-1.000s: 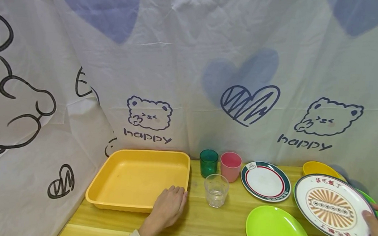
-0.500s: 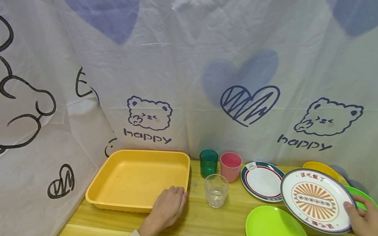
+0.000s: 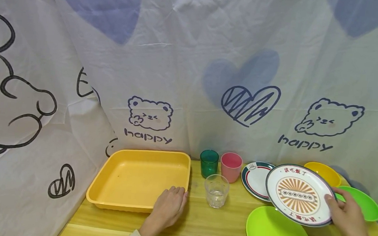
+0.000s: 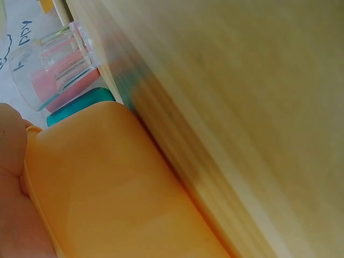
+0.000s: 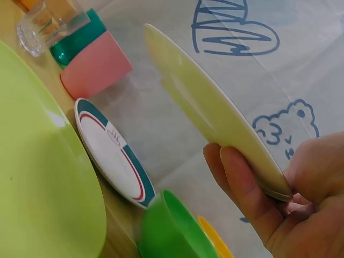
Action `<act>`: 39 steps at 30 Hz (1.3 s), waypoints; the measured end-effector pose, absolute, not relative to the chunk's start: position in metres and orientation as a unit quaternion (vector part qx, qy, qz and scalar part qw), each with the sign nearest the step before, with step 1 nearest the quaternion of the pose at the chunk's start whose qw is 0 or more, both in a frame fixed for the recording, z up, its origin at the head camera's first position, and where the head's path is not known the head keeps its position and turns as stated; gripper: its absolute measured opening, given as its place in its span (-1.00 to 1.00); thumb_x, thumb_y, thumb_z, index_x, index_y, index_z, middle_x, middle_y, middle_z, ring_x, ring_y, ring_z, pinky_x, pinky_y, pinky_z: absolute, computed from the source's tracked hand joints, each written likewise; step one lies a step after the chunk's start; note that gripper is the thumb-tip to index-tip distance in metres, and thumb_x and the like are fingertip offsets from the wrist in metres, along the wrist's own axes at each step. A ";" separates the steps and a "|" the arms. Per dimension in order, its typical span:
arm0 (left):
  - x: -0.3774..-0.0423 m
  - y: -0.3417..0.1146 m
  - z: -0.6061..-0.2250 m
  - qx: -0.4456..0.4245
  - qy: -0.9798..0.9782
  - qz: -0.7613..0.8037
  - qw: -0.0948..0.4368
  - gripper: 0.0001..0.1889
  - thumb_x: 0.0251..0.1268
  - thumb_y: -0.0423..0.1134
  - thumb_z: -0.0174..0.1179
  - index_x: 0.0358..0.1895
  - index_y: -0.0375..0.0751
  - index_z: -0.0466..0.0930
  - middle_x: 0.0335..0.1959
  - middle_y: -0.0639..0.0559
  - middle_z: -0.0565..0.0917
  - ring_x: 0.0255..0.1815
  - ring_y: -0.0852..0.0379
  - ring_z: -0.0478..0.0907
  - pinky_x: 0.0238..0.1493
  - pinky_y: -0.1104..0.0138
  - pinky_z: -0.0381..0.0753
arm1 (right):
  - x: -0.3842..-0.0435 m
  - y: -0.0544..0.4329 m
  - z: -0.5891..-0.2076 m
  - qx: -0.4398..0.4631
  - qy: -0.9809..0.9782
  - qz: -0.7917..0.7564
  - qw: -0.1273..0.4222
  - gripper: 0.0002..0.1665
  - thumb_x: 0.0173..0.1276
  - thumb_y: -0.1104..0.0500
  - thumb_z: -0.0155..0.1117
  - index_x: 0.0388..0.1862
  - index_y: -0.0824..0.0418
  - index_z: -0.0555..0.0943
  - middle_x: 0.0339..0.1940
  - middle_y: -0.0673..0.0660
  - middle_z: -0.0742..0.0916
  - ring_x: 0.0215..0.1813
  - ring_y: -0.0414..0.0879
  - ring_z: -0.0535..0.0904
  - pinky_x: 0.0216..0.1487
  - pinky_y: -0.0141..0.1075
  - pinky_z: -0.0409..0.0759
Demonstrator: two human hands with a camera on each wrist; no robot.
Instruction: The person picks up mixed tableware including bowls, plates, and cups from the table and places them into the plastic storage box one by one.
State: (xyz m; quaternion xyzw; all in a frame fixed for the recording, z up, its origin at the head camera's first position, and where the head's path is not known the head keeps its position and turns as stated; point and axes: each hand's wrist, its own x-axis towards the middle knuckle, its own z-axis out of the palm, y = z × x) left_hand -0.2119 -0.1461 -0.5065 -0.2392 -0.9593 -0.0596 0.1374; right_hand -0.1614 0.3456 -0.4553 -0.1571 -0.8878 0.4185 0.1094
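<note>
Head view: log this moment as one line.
left hand: grips yellow tray | right hand: holds printed plate aloft | lime plate: on table | clear cup: beside yellow tray

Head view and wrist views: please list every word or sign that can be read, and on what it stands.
"happy", twice: white backdrop cloth.
"吃飯了", in red: top of the sunburst plate in the right hand; the character before it is unclear.
Sunburst plate, centre and lower characters: too small to read.
Steam sign, no words: teal-rimmed plate.

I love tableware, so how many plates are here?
3: the patterned plate in the right hand, the teal-rimmed plate behind it, the lime plate at the front.
</note>
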 end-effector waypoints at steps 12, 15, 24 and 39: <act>-0.213 -0.146 -0.507 -0.233 -0.961 -0.069 0.130 -0.60 0.71 -0.11 -0.19 -0.38 -0.12 0.48 -0.54 0.12 0.40 -0.42 0.10 0.46 -0.41 0.26 0.52 | -0.167 0.319 -0.450 -0.124 -0.878 0.452 0.095 -0.27 0.69 -0.02 -0.15 0.50 0.55 0.13 0.11 0.71 0.55 -0.39 -0.24 0.58 -0.45 -0.37 0.62; -0.213 -0.146 -0.507 -0.234 -0.961 -0.071 0.127 -0.61 0.70 -0.12 -0.18 -0.39 -0.12 0.48 -0.54 0.12 0.39 -0.42 0.11 0.46 -0.42 0.26 0.51 | -0.168 0.312 -0.450 -0.114 -0.877 0.457 0.088 -0.29 0.70 0.00 -0.15 0.51 0.54 0.13 0.13 0.71 0.54 -0.38 -0.20 0.60 -0.44 -0.35 0.63; -0.214 -0.146 -0.507 -0.235 -0.961 -0.072 0.124 -0.63 0.69 -0.13 -0.15 -0.38 -0.12 0.50 -0.54 0.11 0.42 -0.41 0.10 0.47 -0.43 0.25 0.52 | -0.174 0.293 -0.450 -0.116 -0.875 0.463 0.083 -0.29 0.70 -0.02 -0.14 0.53 0.50 0.15 0.13 0.66 0.57 -0.35 -0.18 0.64 -0.43 -0.34 0.66; -0.214 -0.146 -0.509 -0.236 -0.961 -0.066 0.132 -0.62 0.70 -0.13 -0.16 -0.37 -0.12 0.50 -0.52 0.08 0.45 -0.40 0.08 0.49 -0.40 0.22 0.55 | -0.180 0.261 -0.451 -0.102 -0.848 0.516 0.067 -0.32 0.70 -0.01 -0.13 0.56 0.42 0.16 0.09 0.57 0.61 -0.40 -0.09 0.66 -0.46 -0.27 0.69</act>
